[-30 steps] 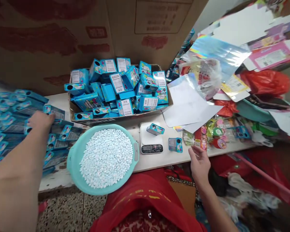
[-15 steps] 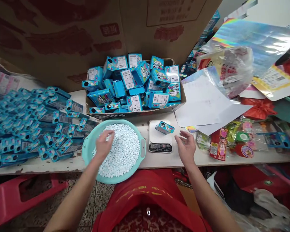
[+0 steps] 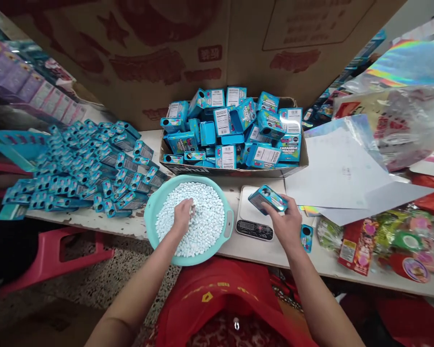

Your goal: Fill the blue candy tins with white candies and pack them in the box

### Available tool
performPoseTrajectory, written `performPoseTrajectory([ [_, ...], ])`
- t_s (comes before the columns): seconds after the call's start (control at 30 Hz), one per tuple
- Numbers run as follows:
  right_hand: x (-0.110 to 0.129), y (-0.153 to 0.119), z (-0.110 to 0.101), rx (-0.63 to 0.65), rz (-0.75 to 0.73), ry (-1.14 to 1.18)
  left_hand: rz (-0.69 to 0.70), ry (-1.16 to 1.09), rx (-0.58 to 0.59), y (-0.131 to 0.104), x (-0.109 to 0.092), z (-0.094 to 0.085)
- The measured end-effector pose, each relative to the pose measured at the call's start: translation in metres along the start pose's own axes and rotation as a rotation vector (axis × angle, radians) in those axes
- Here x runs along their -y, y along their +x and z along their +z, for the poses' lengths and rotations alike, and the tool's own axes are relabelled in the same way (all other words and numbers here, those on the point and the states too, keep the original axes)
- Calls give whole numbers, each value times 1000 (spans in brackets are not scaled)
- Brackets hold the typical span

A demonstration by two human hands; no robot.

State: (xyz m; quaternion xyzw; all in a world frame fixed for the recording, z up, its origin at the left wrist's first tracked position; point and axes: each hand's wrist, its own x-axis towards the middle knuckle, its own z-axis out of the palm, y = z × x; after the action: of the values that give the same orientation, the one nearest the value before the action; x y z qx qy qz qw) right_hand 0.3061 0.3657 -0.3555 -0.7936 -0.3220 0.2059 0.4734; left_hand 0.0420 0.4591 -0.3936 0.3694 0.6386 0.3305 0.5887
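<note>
Head view: small blue box [image 3: 268, 197] sits tilted at the scale [image 3: 247, 213]; whether the two touch is unclear. Right hand [image 3: 287, 221] is closed around its right end, thumb on the near side, forearm [image 3: 313, 289] slanting up from lower right. Left hand [image 3: 183, 217] reaches down into the green basin [image 3: 149, 212], fingers curled, tips at the white candies [image 3: 210, 229]; whether it grips any, cannot tell. Behind basin and scale: carton [image 3: 304, 160] heaped with similar boxes [image 3: 224, 121].
</note>
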Motion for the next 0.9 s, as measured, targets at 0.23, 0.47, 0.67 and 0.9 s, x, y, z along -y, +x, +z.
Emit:
performPoseTrajectory([
  [0.23, 60, -51, 26, 422, -407, -48, -322, -707, 166, -26, -65, -6],
  [0.47, 65, -72, 69, 549, -641, -221, 266, -545, 16, -61, -92, 21],
  [0.67, 70, -71, 70, 558, -600, -189, 276, -513, -48, -59, -92, 28],
  [0.9, 60, -63, 59, 517, -477, -32, 134, -391, 10, -37, -87, 19],
])
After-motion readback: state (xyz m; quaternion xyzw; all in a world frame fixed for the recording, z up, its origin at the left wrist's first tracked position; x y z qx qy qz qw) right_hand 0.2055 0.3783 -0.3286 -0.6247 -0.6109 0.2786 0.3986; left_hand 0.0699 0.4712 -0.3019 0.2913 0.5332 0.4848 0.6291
